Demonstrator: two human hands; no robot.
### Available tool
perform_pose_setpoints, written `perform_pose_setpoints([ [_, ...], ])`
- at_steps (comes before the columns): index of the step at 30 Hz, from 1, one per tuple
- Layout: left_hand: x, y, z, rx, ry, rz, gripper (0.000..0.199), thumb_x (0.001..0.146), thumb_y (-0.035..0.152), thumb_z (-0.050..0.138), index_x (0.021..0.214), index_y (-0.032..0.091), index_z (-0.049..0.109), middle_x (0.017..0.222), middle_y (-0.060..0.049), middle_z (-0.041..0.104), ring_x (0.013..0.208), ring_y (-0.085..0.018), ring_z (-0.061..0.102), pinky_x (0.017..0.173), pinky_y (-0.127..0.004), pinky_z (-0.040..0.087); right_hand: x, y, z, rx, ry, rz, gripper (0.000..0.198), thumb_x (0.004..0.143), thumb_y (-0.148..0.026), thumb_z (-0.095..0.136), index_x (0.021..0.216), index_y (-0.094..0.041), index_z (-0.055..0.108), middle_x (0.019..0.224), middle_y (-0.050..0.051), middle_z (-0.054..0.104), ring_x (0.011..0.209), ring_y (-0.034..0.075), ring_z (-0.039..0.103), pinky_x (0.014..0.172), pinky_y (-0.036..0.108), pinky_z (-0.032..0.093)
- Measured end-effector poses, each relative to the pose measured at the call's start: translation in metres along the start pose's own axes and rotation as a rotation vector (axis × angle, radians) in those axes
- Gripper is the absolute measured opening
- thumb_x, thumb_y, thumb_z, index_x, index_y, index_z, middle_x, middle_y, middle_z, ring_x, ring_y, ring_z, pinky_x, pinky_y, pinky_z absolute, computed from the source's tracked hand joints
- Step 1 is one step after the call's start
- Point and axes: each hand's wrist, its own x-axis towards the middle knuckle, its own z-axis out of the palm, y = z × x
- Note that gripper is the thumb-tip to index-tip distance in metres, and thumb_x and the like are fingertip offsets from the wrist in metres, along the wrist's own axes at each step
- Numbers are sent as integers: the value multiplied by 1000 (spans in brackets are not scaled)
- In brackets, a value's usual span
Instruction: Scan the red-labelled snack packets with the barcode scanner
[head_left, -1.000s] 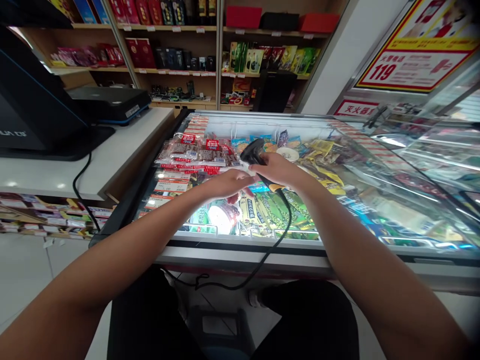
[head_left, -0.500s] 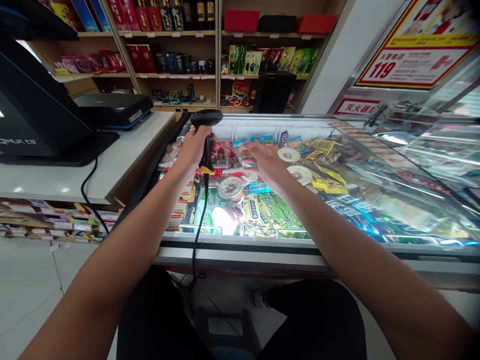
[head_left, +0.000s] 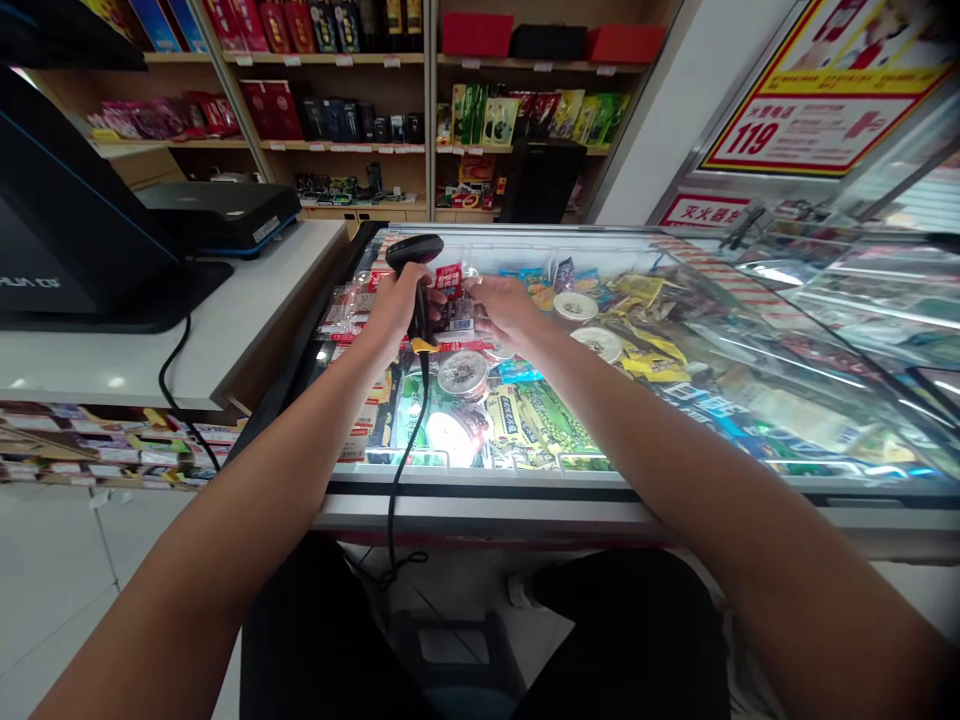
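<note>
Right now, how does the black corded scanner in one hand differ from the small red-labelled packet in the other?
The black corded handheld scanner is gripped upright in the left hand, while the small clear packet with a red label is pinched by the right hand. The scanner is dark, rigid plastic and trails a cable; the packet is thin, red and white, with no cable. Both are held close together above the glass-topped freezer.

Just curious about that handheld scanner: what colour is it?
Black, with a small yellow band low on the handle; the handheld barcode scanner shows in the head view.
</note>
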Motion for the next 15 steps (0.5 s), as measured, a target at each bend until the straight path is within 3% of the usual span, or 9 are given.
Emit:
perform_pose_setpoints([
  [6,-35,24,22,-39,-334,-41,29,86,49,47,80,20,52,58,-2,65,38,-12,54,39,-24,39,-4,5,-64,-165,232,-334,21,94,-38,61,89,-19,69,73,0,57,56,11,50,54,25,46],
  [10,-57,17,37,40,-522,-67,28,88,48,49,84,20,52,53,-3,65,36,-16,57,36,-25,40,0,15,-100,-123,352,-300,21,91,-38,62,93,-19,69,73,-1,54,56,11,48,53,26,46],
  [15,-62,6,41,102,-570,-107,29,89,47,52,81,19,51,54,-4,66,36,-16,58,34,-24,40,7,22,-114,-71,348,-246,19,88,-35,63,95,-18,69,71,-2,53,54,10,47,54,25,45],
])
